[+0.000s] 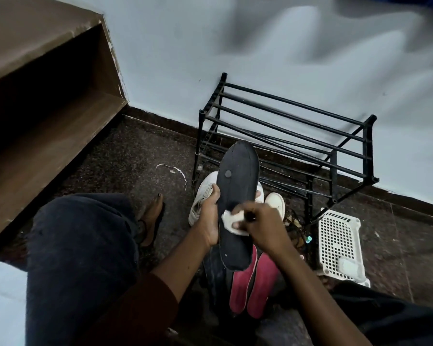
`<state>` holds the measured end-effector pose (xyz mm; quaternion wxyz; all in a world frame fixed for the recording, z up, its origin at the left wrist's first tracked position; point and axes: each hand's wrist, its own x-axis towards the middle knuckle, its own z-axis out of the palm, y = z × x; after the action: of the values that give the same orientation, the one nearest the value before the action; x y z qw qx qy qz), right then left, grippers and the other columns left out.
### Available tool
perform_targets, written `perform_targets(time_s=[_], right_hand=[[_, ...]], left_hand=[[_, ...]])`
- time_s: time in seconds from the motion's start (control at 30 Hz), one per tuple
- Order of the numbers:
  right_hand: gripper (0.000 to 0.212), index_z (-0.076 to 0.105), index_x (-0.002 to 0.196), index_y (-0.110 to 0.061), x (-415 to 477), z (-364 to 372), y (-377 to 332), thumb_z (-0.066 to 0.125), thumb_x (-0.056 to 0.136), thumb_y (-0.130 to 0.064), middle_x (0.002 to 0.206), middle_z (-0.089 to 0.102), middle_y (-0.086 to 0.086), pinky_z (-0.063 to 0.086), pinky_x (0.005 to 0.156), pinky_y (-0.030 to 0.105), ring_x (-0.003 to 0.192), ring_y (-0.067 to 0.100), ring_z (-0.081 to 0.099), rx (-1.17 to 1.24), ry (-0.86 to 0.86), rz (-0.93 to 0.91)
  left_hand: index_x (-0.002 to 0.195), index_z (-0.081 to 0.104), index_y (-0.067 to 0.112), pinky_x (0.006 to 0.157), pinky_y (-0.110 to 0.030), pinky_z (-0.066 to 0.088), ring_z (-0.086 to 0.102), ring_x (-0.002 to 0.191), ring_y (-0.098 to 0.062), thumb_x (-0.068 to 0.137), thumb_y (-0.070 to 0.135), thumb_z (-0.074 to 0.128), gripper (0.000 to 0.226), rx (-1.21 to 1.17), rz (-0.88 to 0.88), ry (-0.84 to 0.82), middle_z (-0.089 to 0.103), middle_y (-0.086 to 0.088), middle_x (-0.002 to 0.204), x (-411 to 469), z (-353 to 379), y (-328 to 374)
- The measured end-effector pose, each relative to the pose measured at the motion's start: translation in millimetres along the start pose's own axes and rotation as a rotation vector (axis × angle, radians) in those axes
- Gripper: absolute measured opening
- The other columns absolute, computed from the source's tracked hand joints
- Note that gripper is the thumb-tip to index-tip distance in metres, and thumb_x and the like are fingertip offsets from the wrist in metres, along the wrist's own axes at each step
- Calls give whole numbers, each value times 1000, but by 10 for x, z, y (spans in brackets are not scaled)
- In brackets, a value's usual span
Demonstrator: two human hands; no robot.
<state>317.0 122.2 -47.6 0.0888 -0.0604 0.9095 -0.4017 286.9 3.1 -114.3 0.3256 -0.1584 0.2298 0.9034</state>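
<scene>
**Black Insole Wiped With a White Wad**

A long black foam insole [238,176] is held upright in the middle of the view, its toe end pointed to twelve o'clock and its heel end to six. It is gripped by the left hand [210,218] from nine o'clock: the thumb is laid on the near face, and the fingers are curled round the back, so that their tips are seen at the three o'clock edge. A small crumpled white wad of cloth or tissue [229,219] is pinched in the curled fingers of the right hand [260,223] and pressed against the lower half of the insole's face. A small grey round spot is seen on the upper half.

A pair of white lace-up sneakers [201,196] is seen on the dark speckled stone floor [135,158] behind the insole. At six o'clock of the insole, two red flat insoles [254,283] are laid side by side. A black metal-bar shoe rack [285,126] is stood against the pale wall at one o'clock. A white perforated plastic basket [338,236] is found at three o'clock, near the rack's leg. A brown wooden open shelf unit [48,108] is seen at ten o'clock.
</scene>
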Motion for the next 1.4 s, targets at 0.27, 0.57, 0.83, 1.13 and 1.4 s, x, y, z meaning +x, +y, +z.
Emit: perform_targets(time_s=[0.27, 0.57, 0.83, 1.13, 1.4], right_hand=[[27, 72, 89, -3, 345, -17, -97, 57, 72, 13, 83, 58, 14, 50, 56, 33, 67, 31, 61, -322, 430, -109], [27, 74, 81, -12, -241, 256, 4, 79, 62, 6, 74, 67, 8, 52, 50, 27, 60, 22, 65, -249, 327, -177], [17, 73, 82, -1, -240, 201, 96, 77, 67, 6, 75, 59, 8, 50, 52, 29, 58, 22, 60, -272, 305, -155], [23, 71, 92, 4, 890, -343, -10, 57, 77, 12, 89, 65, 25, 53, 68, 38, 79, 37, 64, -365, 508, -53], [17, 72, 77, -2, -211, 397, 43, 61, 79, -14, 77, 65, 15, 52, 56, 34, 66, 29, 65, -210, 235, -187]], left_hand=[[115, 68, 13, 88, -34, 50, 67, 97, -24, 91, 66, 21, 75, 90, 23, -5, 68, -12, 110, -40, 129, -43], [137, 47, 7, 102, -49, 41, 53, 120, -33, 83, 72, 27, 86, -78, 43, -70, 55, -16, 132, -38, 97, 4], [111, 69, 4, 91, -44, 50, 66, 98, -31, 87, 72, 20, 87, -36, 38, 33, 67, -19, 112, -67, 122, 31], [112, 69, 10, 81, -41, 55, 67, 94, -29, 87, 70, 25, 78, 132, 19, 58, 67, -16, 112, -72, 116, 39], [136, 47, 7, 105, -54, 37, 53, 120, -36, 82, 75, 27, 90, -64, -4, 78, 51, -25, 134, -46, -17, 20]])
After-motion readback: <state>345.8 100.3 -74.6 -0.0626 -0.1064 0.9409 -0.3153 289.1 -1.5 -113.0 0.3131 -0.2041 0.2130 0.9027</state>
